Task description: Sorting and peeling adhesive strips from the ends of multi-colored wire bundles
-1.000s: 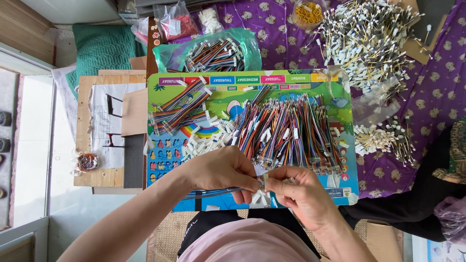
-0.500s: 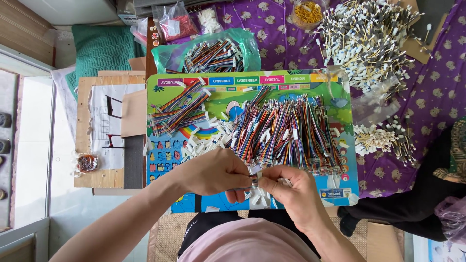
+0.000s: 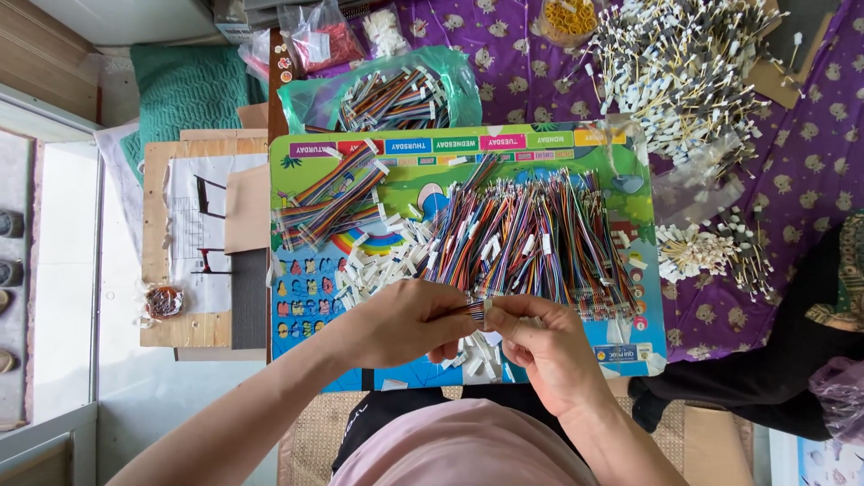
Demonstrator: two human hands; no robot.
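Note:
My left hand (image 3: 405,322) and my right hand (image 3: 546,346) meet over the near edge of a colourful printed board (image 3: 540,144). Between their fingertips they pinch a short multicoloured ribbon wire (image 3: 474,311) with a small white connector at its end. Just beyond the hands lies a large heap of multicoloured wire pieces (image 3: 531,238). A smaller bundle of the same wires (image 3: 328,202) lies on the board's left part. Loose white connectors (image 3: 382,261) are scattered between them, and more sit under my hands.
A green plastic bag of wires (image 3: 387,94) lies beyond the board. White-tipped wires (image 3: 684,63) pile on the purple cloth (image 3: 792,180) at the back right, with small bunches (image 3: 702,252) nearer. A wooden board with paper (image 3: 193,243) stands left. Another person's dark sleeve (image 3: 792,360) is at right.
Both hands have shifted slightly together and closed their fingertips on the wire piece; its white connector now shows between them. The piles have not moved.

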